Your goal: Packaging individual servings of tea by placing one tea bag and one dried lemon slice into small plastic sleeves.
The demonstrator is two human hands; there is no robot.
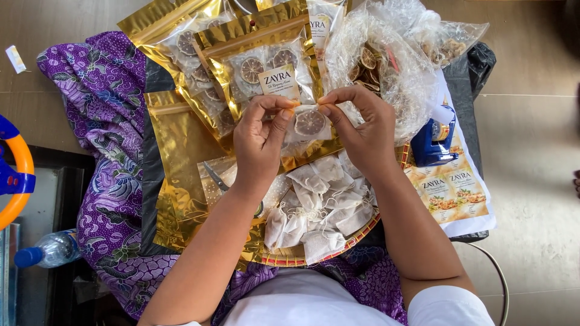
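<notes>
The left hand [260, 142] and right hand [359, 130] are both pinching a small clear sachet [309, 124] holding a dried citrus slice, best gripped evenly by its top corners above the tray [290, 261].

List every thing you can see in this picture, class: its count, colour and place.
sachet: one, white with a dried citrus slice, pinched between both hands
small bags: a heap, white, in the tray
tray: one, woven, on the lap
gold pouches: several, some filled, top centre
clear bag: one, holding dried slices, top right
stapler: one, blue, right
labels: a sheet, orange, right
cloth: purple, left
bottle: one, blue cap, lower left
left hand: pinching the sachet
right hand: pinching the sachet
</notes>
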